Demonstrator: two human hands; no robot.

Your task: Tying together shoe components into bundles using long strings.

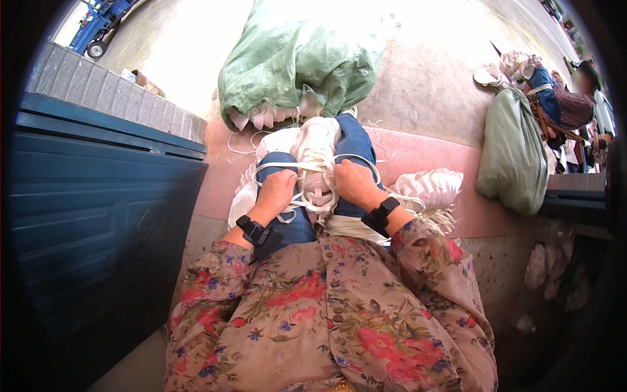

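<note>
A white shoe (318, 140) lies between my jean-clad knees, its toe pointing away from me. White laces (316, 162) run across its front and trail off in loops to both sides. My left hand (278, 189) is closed at the shoe's left edge, pinching a lace. On the other side my right hand (356, 183) is closed too, and a lace loops out around it over my right knee. The fingertips of both hands are partly hidden. Each wrist carries a black strapped device.
Ahead of my knees stands a large green woven sack (300, 65) with white shoe pieces (264, 117) at its mouth. More white laced pieces (431, 189) lie at my right. A blue panelled door (104, 215) is at left. Far right, a person sits by another green sack (514, 153).
</note>
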